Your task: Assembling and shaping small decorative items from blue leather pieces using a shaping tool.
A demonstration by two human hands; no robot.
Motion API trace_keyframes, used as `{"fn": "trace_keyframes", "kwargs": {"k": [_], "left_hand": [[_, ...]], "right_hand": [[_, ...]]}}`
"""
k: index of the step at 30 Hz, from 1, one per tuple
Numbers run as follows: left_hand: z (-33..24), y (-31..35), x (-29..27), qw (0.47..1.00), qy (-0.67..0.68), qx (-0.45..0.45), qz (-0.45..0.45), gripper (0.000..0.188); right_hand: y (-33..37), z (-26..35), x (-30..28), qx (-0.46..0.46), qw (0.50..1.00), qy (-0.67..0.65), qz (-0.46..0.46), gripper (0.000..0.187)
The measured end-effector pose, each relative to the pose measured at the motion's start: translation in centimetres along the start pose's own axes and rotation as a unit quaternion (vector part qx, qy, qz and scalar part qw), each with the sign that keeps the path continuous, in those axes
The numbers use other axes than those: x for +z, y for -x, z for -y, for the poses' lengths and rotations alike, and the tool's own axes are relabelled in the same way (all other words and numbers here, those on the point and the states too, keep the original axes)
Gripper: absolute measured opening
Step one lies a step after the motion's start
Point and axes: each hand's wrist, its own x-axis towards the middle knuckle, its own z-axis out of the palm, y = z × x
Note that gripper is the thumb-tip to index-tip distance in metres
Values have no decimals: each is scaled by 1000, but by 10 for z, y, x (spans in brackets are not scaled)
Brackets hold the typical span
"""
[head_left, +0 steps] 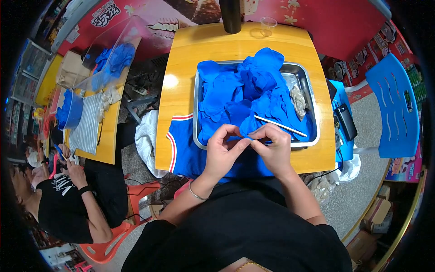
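My left hand (pixel 224 149) and my right hand (pixel 274 148) meet at the near edge of a metal tray (pixel 313 113). Between their pinched fingertips is a blue fabric piece (pixel 247 126); the fingers hide much of it. Many petal-shaped blue fabric pieces (pixel 222 93) are heaped in the tray. A thin white stick (pixel 283 126) lies across them, close to my right hand. At the tray's right side rests a crumpled clear plastic bag (pixel 297 102) with pale contents. Blue cloth with red and white trim (pixel 183 152) lies on the table, partly under the tray.
The tray stands on a yellow wooden table (pixel 181 50), with a dark cylinder (pixel 231 18) and a clear cup (pixel 268 27) at its far end. A blue chair (pixel 393 109) is to the right. At left, a co-worker (pixel 68 199) sits by another table holding blue fabric.
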Motion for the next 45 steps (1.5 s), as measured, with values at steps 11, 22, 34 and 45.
{"fn": "trace_keyframes", "kwargs": {"k": [11, 22, 34, 45], "left_hand": [[5, -10, -24, 993, 18, -19, 115, 20], [13, -6, -21, 997, -30, 16, 66, 21], [-5, -2, -6, 984, -167, 67, 13, 19], [12, -6, -16, 995, 66, -33, 64, 26]], "right_hand": [[-1, 1, -13, 167, 961, -132, 174, 18], [10, 0, 3, 173, 963, -194, 71, 9], [5, 16, 12, -34, 998, 58, -13, 9], [7, 12, 13, 122, 979, -159, 33, 11]]}}
